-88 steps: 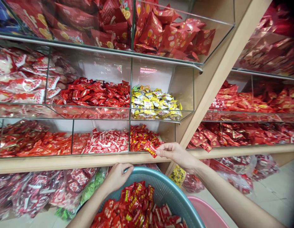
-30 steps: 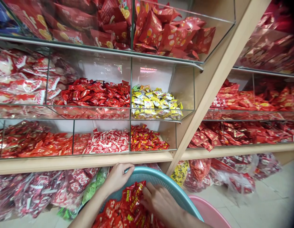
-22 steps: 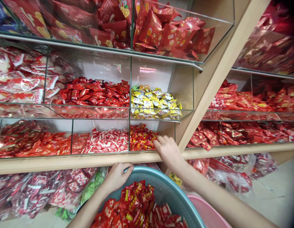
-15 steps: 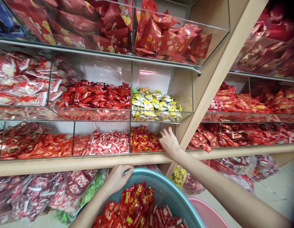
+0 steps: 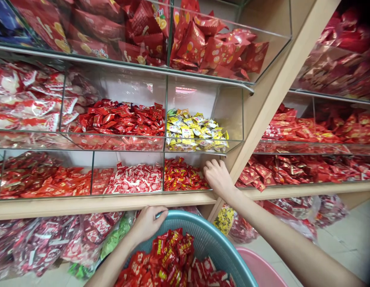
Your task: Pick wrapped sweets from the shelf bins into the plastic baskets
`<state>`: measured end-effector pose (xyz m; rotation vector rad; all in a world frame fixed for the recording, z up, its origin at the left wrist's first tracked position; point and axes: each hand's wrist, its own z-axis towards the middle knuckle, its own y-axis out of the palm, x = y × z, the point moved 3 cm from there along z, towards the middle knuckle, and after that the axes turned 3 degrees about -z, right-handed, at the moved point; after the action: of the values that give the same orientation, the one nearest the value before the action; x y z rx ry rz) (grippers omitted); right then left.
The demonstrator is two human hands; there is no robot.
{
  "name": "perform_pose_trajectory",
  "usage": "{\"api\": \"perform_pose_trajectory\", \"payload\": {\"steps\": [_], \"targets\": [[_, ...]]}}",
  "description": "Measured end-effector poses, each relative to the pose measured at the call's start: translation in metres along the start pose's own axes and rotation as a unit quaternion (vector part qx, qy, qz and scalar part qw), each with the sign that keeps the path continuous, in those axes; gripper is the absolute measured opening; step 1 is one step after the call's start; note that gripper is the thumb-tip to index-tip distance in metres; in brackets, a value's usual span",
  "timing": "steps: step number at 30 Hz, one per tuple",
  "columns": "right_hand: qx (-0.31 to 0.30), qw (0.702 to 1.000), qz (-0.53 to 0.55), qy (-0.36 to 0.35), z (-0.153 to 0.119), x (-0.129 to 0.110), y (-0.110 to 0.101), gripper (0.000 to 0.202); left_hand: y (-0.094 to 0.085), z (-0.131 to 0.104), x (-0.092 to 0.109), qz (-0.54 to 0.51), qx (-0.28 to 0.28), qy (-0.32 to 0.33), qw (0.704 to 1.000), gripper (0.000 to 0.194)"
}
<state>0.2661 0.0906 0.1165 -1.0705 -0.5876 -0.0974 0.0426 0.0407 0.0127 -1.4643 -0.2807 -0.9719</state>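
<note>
Now deeper in bin (image 5: pixel 214 167) | right hand (image 5: pixel 217 177) seemingly loosely open | left hand (image 5: pixel 147 223) still grips basket (image 5: pixel 211 239)

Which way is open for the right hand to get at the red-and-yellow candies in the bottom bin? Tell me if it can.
Probably yes. The right hand is already inside the bin's open front, beside the red-and-yellow candies, with nothing between them.

Bright, even indoor light. White glare streaks the glass (image 5: pixel 202 95) above the right hand's fingers (image 5: pixel 209 164). Far right of them the red packs (image 5: pixel 346 59) blur; the frame's corner goes dark, shelf lines bend.
</note>
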Motion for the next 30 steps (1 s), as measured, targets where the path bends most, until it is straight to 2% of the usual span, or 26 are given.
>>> {"api": "perform_pose_trajectory", "payload": {"steps": [2,4,6,7,9,12,14,15,18,24,30], "targets": [[0.030,0.999,0.037,0.022,-0.007,0.004,-0.008,0.018,0.001,0.000,0.000,0.006,0.002,-0.002,1.000,0.036],[0.061,0.987,0.140,0.052,-0.016,0.006,-0.012,0.017,0.001,0.000,-0.001,0.007,0.004,0.001,1.000,0.035],[0.087,0.941,0.315,0.083,-0.026,0.005,-0.014,0.019,0.002,-0.001,-0.001,0.004,0.006,0.003,1.000,0.034],[0.088,0.902,0.412,0.098,-0.030,0.004,-0.013,0.021,0.002,-0.001,-0.002,0.003,0.007,0.003,1.000,0.034],[0.061,0.800,0.583,0.130,-0.038,-0.001,-0.009,0.024,0.002,-0.001,-0.002,0.003,0.007,-0.001,1.000,0.034],[-0.013,0.639,0.747,0.184,-0.049,-0.012,-0.004,0.033,0.002,0.000,-0.002,0.006,0.008,-0.004,1.000,0.034],[-0.042,0.567,0.796,0.209,-0.055,-0.018,-0.005,0.037,0.002,0.000,-0.002,0.005,0.009,-0.001,1.000,0.034],[-0.049,0.546,0.808,0.217,-0.057,-0.020,-0.006,0.039,0.002,-0.001,-0.002,0.003,0.010,0.001,1.000,0.033],[-0.056,0.527,0.819,0.221,-0.060,-0.022,-0.008,0.039,0.002,-0.001,-0.001,-0.003,0.008,0.005,1.000,0.033],[-0.072,0.529,0.816,0.221,-0.065,-0.026,-0.006,0.039,0.002,-0.001,-0.001,-0.005,0.006,-0.008,1.000,0.035],[-0.106,0.519,0.817,0.227,-0.073,-0.039,0.003,0.039,0.000,-0.002,0.003,-0.016,0.003,-0.007,1.000,0.034]]}}
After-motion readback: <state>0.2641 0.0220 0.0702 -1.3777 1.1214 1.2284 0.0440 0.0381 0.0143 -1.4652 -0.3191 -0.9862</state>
